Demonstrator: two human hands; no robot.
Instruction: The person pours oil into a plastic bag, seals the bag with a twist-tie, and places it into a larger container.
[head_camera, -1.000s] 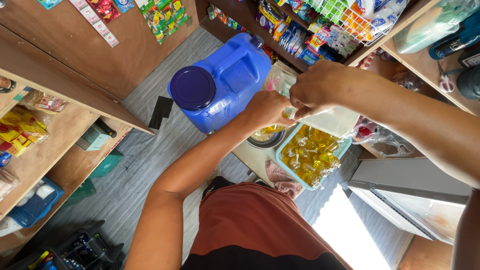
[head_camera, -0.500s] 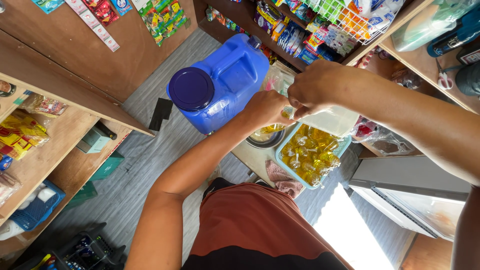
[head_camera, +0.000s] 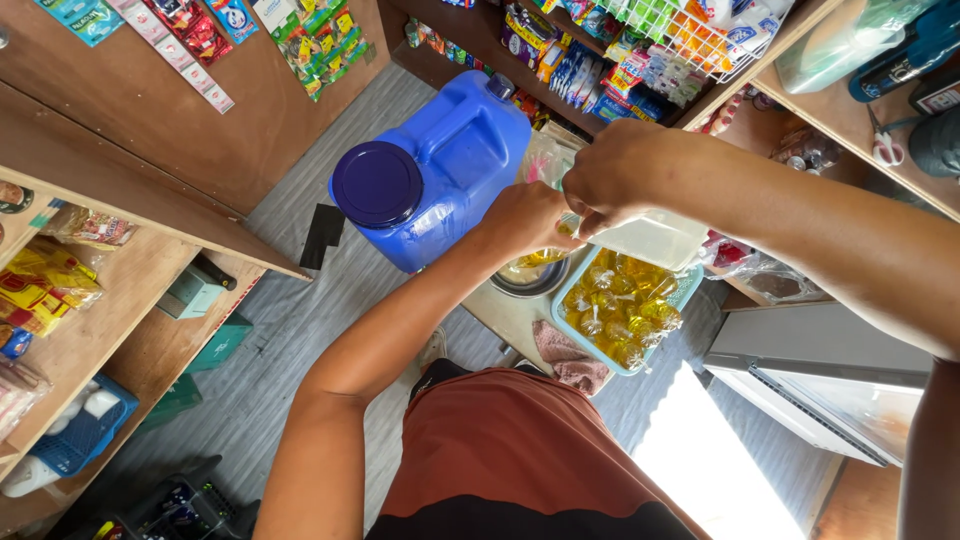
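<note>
My left hand (head_camera: 525, 222) and right hand (head_camera: 612, 175) meet, both pinching a clear plastic bag (head_camera: 650, 238) held just above the tray of oil packets (head_camera: 620, 310), beside the blue jug (head_camera: 430, 170).

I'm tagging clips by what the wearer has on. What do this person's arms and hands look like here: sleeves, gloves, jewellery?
Both arms are bare as far as the frame shows; no sleeve is visible on either. The left hand and right hand wear no gloves, and no ring, watch or bracelet can be made out. Below them, the person wears a rust-red garment with a dark band at its lower edge.
</note>
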